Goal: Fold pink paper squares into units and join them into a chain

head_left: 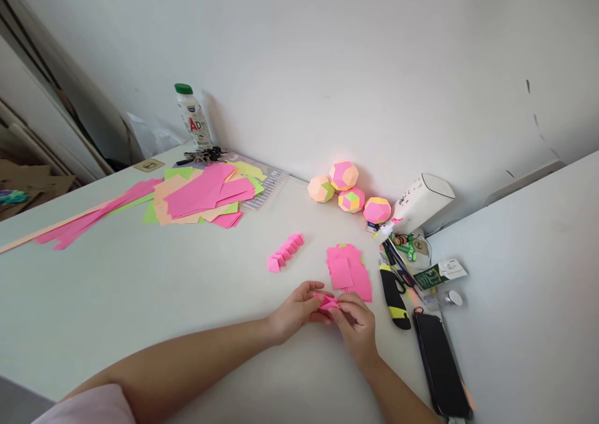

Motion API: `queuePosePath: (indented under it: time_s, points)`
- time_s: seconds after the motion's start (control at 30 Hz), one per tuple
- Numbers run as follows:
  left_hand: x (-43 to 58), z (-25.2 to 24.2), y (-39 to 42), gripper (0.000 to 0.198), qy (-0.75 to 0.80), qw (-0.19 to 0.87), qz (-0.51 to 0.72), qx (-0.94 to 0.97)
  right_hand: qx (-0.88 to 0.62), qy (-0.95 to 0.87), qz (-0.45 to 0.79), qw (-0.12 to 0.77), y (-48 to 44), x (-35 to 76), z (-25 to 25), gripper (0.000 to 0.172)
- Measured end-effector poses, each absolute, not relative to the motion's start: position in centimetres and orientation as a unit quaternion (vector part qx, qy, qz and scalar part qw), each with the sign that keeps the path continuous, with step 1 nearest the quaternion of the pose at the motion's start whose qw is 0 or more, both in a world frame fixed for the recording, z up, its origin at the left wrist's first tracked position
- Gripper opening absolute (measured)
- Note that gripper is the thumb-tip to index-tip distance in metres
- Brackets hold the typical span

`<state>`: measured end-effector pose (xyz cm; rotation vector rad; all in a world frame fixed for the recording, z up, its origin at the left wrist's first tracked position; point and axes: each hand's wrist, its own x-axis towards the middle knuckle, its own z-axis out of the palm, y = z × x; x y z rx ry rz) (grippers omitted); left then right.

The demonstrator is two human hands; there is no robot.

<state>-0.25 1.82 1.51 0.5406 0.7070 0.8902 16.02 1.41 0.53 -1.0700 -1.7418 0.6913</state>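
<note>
I can see both hands meeting over the near part of the white table (224,286), sharing one small folded pink paper (329,303). The left hand (296,312) grips it from one side, thumb on top, while the right hand (359,326) pinches the other side between thumb and fingers, so the paper sits right between the two.

Just beyond the hands lies a stack of pink sheets (358,279). Past the left hand, a row of folded pink pieces (286,253) runs slantwise, and farther off that way is a loose heap of coloured paper (196,193), with keys (204,155) and a bottle (194,123) behind it.

Straight ahead, four paper balls (344,176) cluster by the wall. To the right of the right hand are a black-and-yellow cutter (390,286) and, nearer the person, a black phone-like slab (442,364).
</note>
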Motion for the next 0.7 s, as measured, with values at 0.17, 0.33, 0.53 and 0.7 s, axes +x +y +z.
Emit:
queuePosePath:
  time_s: [0.17, 0.33, 0.53, 0.7]
  points:
    - [-0.33, 1.33, 1.97, 0.033, 0.325, 0.810, 0.401, 0.279, -0.432, -0.747, 0.208, 0.460, 1.09, 16.38, 0.04, 0.013]
    - [-0.26, 1.29, 1.52, 0.041, 0.329, 0.790, 0.362, 0.371, -0.394, -0.778, 0.241, 0.426, 1.24, 16.22, 0.34, 0.022]
    - [-0.53, 1.19, 1.15, 0.039, 0.289, 0.790, 0.355, 0.407, -0.385, -0.769, 0.287, 0.422, 1.47, 16.03, 0.47, 0.013]
    - [-0.36, 0.91, 1.02, 0.038, 0.278, 0.783, 0.346, 0.436, -0.435, -0.724, 0.306, 0.438, 1.48, 16.08, 0.10, 0.013]
